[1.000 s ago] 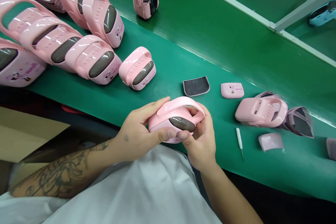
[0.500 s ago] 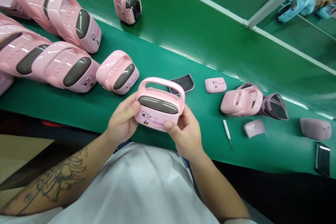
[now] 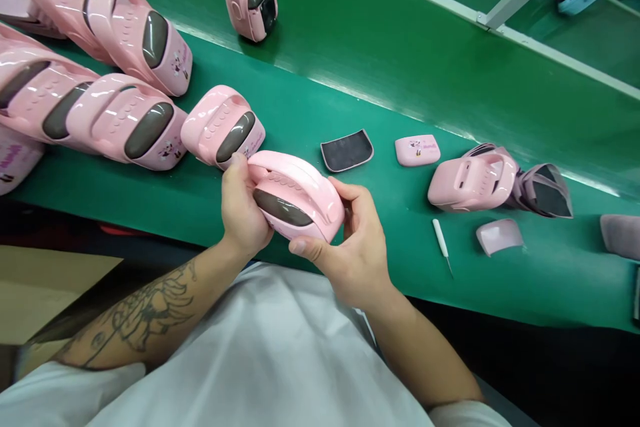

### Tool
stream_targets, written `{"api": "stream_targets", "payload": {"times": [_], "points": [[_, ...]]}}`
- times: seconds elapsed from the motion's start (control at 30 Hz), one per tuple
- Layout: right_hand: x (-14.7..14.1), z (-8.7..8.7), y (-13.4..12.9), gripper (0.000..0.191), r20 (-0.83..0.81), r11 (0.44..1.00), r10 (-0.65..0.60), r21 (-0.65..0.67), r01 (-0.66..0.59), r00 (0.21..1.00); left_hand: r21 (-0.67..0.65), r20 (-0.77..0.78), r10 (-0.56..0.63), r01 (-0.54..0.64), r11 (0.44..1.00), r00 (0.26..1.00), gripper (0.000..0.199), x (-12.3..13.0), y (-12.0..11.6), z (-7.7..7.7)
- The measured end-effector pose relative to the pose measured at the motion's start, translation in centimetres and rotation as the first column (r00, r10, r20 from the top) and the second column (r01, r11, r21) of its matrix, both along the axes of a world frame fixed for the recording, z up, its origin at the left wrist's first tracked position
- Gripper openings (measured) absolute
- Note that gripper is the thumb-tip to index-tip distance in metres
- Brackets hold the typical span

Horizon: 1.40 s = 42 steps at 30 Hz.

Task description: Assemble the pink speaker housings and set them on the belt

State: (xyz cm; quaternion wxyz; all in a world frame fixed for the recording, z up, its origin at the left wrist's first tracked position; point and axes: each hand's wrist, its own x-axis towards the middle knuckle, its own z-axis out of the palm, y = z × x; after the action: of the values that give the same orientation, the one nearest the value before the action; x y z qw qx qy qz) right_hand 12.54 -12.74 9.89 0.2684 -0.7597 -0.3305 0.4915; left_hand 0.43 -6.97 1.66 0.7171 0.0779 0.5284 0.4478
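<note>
A glossy pink plastic housing with a carry handle and a dark oval window [image 3: 300,190] is held between my two hands, above the green bench. Its handle side is tilted up toward me, so its printed front is mostly hidden. My left hand [image 3: 243,207] closes round its left end, thumb along the edge. At the other end, my right hand [image 3: 353,240] grips with the thumb low on the near side and fingers behind. Just beyond my left hand sits a similar pink housing [image 3: 225,125]. A dark curved panel [image 3: 347,150] lies behind the held housing.
More pink housings [image 3: 130,117] crowd the left; another [image 3: 253,3] stands on the back ledge. To the right are a printed pink cover [image 3: 418,150], a housing without a window [image 3: 473,181], a white-handled screwdriver [image 3: 441,239], a pale curved piece [image 3: 499,237] and stacked dark panels [image 3: 547,190].
Both hands have turned the pink housing so its handle and top face me, where its printed front showed before. My left hand has shifted up round its end. The camera view has moved slightly.
</note>
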Motion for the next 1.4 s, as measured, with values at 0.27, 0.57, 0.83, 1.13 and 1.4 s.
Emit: {"api": "stream_targets", "payload": {"times": [0.27,0.57,0.83,1.13,1.4], "points": [[2.2,-0.7,0.1,0.098,-0.198,0.994,0.108,0.010,-0.109,0.974,0.018,-0.036,0.105,-0.105,0.994,0.994,0.058,0.7,-0.7,0.1],[2.0,-0.5,-0.5,0.082,-0.330,0.998,-0.019,0.043,0.035,0.944,0.075,-0.236,-0.169,0.191,0.979,0.957,0.066,-1.1,-2.6,0.0],[4.3,1.6,-0.4,0.093,0.020,0.950,0.304,-0.090,-0.301,0.953,0.539,-0.522,-0.583,0.771,0.340,0.622,0.099,-7.7,0.1,0.4],[5.7,-0.1,-3.1,0.096,-0.092,0.899,0.422,-0.085,-0.429,0.902,0.482,-0.565,-0.551,0.788,0.384,0.614,0.069,-6.1,-2.3,-0.1],[4.0,-0.1,-3.3,0.082,-0.103,0.935,0.339,-0.070,-0.346,0.935,0.466,-0.444,-0.552,0.708,0.531,0.706,0.066,-5.9,-2.9,-0.2]]}}
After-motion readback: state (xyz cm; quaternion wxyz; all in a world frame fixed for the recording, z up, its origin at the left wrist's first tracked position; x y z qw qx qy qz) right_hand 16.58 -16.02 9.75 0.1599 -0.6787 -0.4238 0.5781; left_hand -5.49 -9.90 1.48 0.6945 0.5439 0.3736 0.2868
